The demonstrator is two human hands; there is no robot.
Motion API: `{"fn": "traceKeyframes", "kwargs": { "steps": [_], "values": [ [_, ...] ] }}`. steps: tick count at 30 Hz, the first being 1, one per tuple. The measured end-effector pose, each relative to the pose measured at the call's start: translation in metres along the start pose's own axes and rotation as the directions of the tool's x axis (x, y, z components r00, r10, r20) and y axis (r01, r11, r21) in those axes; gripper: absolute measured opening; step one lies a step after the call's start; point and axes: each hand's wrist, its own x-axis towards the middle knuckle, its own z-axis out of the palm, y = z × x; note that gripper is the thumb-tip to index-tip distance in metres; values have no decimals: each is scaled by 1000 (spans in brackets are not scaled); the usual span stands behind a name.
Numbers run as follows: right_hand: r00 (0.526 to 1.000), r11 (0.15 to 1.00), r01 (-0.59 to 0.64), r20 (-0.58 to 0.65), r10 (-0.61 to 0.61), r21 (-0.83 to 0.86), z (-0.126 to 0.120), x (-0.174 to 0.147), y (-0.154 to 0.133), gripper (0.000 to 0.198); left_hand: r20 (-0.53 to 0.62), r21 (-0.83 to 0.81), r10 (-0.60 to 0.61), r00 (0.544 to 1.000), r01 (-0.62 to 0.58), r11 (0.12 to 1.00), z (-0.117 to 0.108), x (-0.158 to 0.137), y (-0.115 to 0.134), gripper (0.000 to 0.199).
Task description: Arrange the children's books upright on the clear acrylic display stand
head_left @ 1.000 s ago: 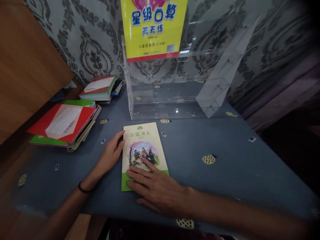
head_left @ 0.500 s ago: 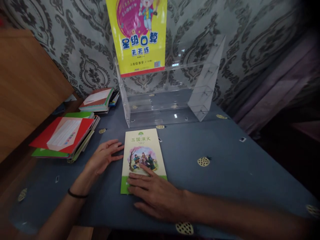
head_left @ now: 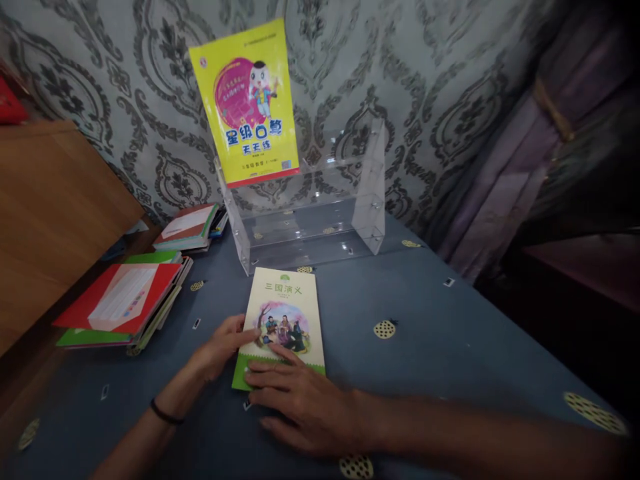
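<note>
Cream and green, the book lies on the blue cloth, just in front of the clear rack. The left hand pinches its left edge, thumb on top, other fingertips out of my sight; the right hand rests across its lower part, fingers loosely spread, gripping nothing. Light, even pressure should steady it without creasing.

The title “三国演义” runs in green characters across the top of a cream-and-green book, while “星级口算” in bold blue, with “天天练” below it, heads a yellow workbook. A smaller, blurred line under that title appears to read “三年级数学”, and a square code marks the yellow cover's lower right corner.
</note>
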Motion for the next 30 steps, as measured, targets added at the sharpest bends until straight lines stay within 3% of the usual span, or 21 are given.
{"fn": "traceKeyframes", "kwargs": {
  "steps": [4,8,10,12,14,17,19,21,23,25,27,28,30],
  "values": [
    [997,1000,-20,-80,21,14,-4,-1,1,38,46,-92,83,995,-78,993,14,-3,3,49],
    [980,997,-72,-186,69,-9,-17,-2,6,45,57,-31,172,984,-170,985,7,-12,36,52],
    [940,987,-160,-301,159,23,-22,-1,18,49,51,56,247,968,-250,967,1,-21,57,53],
    [868,962,-235,-416,272,138,-27,2,36,54,21,229,386,922,-380,896,-5,-32,72,49],
    [804,915,-209,-473,361,344,-36,8,58,62,2,492,556,831,-485,723,-10,-42,77,39],
    [806,729,-49,-404,432,682,-57,17,79,76,162,829,705,691,-483,283,-14,-44,61,28],
    [829,597,-20,-321,459,802,-70,16,80,89,352,893,707,613,-447,-56,-12,-37,39,40],
    [834,532,-71,-243,496,844,-77,10,77,93,478,874,669,569,-388,-294,-8,-29,12,57],
    [826,485,-145,-164,539,862,-76,2,75,89,496,868,614,614,-338,-363,0,-25,-12,64],
    [801,437,-224,-90,592,871,-68,-7,80,80,464,883,556,690,-313,-348,6,-24,-32,66],
    [751,417,-291,-65,657,861,-60,-15,89,72,441,894,522,730,-305,-329,10,-25,-45,69],
    [715,439,-319,-91,693,840,-57,-18,95,69,435,897,514,739,-305,-321,10,-25,-49,72],
    [636,576,-378,-249,731,724,-56,-24,104,62,427,902,508,749,-310,-301,11,-25,-55,75]
  ]
}}
